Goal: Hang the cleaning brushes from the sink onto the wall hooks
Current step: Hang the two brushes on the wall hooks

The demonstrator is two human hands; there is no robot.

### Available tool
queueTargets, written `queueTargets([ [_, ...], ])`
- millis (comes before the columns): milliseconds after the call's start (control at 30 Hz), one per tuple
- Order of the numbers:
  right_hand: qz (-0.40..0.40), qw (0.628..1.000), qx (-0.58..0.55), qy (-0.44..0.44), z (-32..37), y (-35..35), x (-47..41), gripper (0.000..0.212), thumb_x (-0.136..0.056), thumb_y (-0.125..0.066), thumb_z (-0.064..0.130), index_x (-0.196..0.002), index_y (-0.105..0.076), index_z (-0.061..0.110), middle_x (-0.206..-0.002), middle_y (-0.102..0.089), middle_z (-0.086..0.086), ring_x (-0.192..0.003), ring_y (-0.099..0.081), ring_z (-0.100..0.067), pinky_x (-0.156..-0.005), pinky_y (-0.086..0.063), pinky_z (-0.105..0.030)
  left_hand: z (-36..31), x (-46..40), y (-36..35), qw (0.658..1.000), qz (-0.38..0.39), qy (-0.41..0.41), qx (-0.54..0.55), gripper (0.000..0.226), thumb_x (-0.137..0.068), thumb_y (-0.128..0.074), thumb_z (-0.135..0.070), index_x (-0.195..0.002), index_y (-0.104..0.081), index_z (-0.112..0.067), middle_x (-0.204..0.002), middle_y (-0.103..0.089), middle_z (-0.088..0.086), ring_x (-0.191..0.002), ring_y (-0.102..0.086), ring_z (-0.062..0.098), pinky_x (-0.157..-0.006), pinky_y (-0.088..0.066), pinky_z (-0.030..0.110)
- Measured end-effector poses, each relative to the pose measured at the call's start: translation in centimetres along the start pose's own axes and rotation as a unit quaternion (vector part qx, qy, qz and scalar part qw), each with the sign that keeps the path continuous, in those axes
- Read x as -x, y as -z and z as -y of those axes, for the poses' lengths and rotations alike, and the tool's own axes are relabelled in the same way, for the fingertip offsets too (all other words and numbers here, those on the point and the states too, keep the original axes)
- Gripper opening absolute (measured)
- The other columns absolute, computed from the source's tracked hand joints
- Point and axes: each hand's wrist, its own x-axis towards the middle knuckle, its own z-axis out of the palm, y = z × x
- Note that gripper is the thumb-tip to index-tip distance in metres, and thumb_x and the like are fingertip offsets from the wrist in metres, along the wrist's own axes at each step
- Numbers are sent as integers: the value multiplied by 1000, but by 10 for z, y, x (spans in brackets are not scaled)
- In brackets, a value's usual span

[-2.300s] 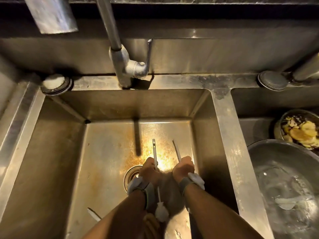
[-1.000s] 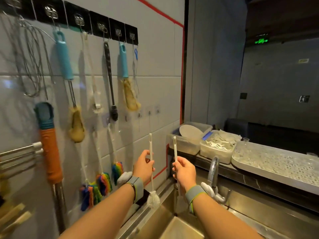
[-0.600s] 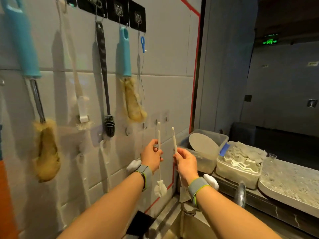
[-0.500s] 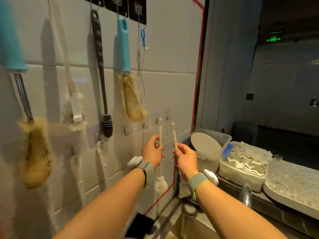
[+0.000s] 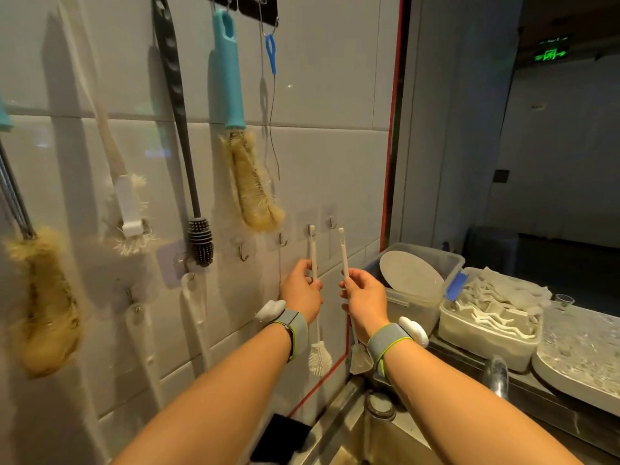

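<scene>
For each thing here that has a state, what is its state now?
left hand: shut on left white brush
right hand: shut on right white brush
left white brush: upright, tip at a hook
right white brush: upright, not hung
teal brush: hanging
black brush: hanging
hook: free

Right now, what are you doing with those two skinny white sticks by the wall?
A person is hanging up cleaning brushes. The left hand holds a thin white brush with a round bristle head, its top right at a small metal wall hook. The right hand holds a second thin white brush upright near the next small hook. Neither is clearly hanging yet. Bigger brushes, like the teal-handled one, hang above.
</scene>
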Motion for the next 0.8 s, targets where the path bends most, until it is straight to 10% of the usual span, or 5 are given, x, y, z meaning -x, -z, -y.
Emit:
queueTargets([
  [300,12,1000,-15,-4,6,-7,-7,21,-95,-49,7,-105,-65,16,-81,-62,-1,-66,-53,-10,-55,-43,-26,7,3,0,997,-19,31,-66,12,-88,-54,-8,-88,-55,-20,-88,-70,14,-80,-70,39,-68,-60,47],
  [500,-2,1000,0,11,15,-10,-28,19,-94,-51,9,-93,-65,22,-75,-62,2,-60,-53,-11,-59,-44,-28,25,17,6,980,-6,38,-196,19,-90,-45,-3,-95,-60,-14,-102,-67,13,-90,-59,32,-72,-36,26],
  [800,6,1000,17,-20,17,-12,-42,20,-95,-50,12,-106,-67,13,-81,-62,-4,-63,-53,-12,-60,-45,-27,18,58,19,939,79,-64,-328,20,-90,-46,-19,-108,-56,-15,-107,-66,9,-96,-62,32,-72,-48,34],
])
